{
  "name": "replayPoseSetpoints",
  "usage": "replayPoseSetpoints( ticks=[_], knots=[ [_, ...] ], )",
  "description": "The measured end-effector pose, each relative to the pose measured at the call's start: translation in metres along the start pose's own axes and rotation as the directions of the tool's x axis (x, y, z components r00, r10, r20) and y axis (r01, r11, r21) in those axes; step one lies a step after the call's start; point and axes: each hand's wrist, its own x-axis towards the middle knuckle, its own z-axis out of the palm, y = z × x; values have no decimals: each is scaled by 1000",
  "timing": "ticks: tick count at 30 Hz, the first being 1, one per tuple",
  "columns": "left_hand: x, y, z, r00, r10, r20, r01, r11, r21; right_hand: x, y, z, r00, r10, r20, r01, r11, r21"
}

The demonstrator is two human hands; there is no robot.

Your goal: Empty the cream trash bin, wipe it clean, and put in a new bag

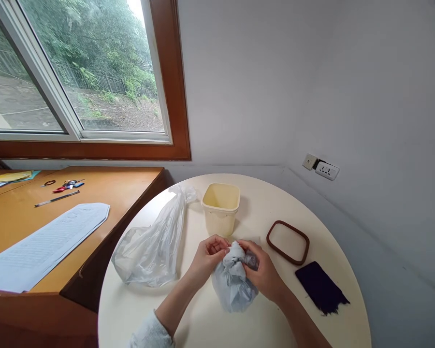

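A pale grey plastic bag (235,290), bunched and twisted at its top, sits on the round table in front of me. My left hand (210,252) pinches the left edge of the gathered top with thumb and fingertips. On the other side, my right hand (259,268) is closed around the bunched plastic near the knot. What the bag contains cannot be made out. Just behind my hands stands a cream plastic bin (221,212), upright, with nothing visible inside. A clear plastic bag (152,251) lies crumpled to the left, apart from my left hand.
Right of my hands lie a brown rounded frame (288,263) and a dark purple cloth (321,287) with a frayed edge, both on the cream round table (268,324). The wooden desk (130,188) at left bears papers (58,241), a pen (57,198) and keys (70,185).
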Motion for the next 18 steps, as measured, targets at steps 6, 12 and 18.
replayPoseSetpoints(
  ticks=[6, 12, 18],
  knots=[
    [-2, 4, 2, 997, -72, 20, 72, 997, -31, -1, 2, 5, 987, -125, -104, 103, 974, -201],
    [-3, 4, 2, 968, -205, 148, 181, 970, 161, -2, 9, 10, 948, -210, -241, 133, 944, -303],
    [-2, -1, 5, 988, -151, 35, 142, 973, 182, -2, 0, 8, 961, -220, -165, 178, 955, -239]
  ],
)
